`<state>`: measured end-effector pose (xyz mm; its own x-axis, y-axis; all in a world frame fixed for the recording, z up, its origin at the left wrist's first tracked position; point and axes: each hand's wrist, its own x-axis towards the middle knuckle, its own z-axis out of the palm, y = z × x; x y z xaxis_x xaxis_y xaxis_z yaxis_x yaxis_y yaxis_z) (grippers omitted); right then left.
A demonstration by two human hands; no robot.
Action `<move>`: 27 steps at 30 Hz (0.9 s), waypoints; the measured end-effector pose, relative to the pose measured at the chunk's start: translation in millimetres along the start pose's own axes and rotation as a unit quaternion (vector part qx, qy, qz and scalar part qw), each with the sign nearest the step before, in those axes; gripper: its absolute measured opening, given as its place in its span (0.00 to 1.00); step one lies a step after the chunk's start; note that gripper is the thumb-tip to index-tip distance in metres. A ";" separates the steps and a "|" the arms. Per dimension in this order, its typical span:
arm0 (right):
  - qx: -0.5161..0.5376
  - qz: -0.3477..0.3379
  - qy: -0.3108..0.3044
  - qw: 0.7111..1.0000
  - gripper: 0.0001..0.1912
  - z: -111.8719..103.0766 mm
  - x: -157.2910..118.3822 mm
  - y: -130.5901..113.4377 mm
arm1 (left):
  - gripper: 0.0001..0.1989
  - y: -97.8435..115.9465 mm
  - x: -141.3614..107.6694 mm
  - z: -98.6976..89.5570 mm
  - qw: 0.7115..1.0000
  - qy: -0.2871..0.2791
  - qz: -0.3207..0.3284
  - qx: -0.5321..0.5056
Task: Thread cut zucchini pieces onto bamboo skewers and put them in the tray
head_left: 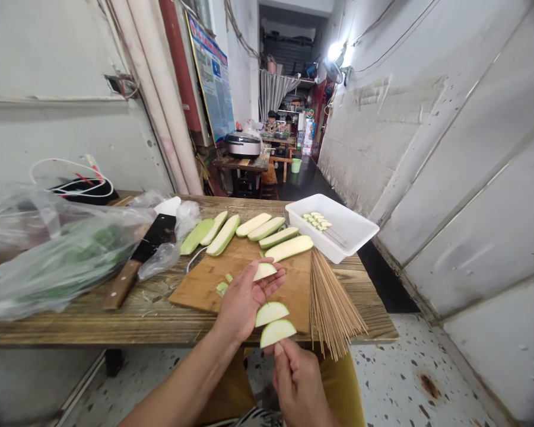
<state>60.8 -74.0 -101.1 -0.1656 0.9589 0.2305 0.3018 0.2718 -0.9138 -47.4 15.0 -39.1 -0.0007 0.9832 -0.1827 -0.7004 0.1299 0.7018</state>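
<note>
Head view: the left hand (244, 290) grasps the far slice (265, 271), a pale half-moon with a green rim, between thumb and fingers, above the chopping board (200, 284); a thin skewer (266, 293) runs from it toward the middle slice (272, 314). The near slice (278, 334) stands just beside that one, close to the person. The right hand (300, 376) is clenched at its lower edge, on the skewer's near end, which the fingers cover. Long vegetable pieces (289, 248) lie in a row along the board's far edge and on the worktop (378, 308). A loose skewer bundle (333, 302) fans out at the board's right. Beyond it, a white tray (358, 240) contains skewered slices (315, 221). A cleaver (153, 240) lies at left, beside a plastic bag (57, 261) with green contents
</note>
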 end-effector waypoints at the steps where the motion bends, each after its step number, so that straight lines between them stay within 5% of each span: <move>1: 0.002 0.002 0.000 1.000 0.18 0.2 0.0 0.0 | 0.11 -0.6 0.2 -0.1 1.000 0.003 0.002 0.003; 27: 0.010 0.015 0.003 1.000 0.17 2.6 -1.0 4.0 | 0.11 -7.8 -2.7 -4.7 0.999 0.015 -0.005 0.035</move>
<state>59.7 -74.0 -105.9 -0.1503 0.9672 0.2049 0.2869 0.2409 -0.9272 -45.3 10.8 -47.3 -0.0162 0.9779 -0.2086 -0.6487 0.1485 0.7464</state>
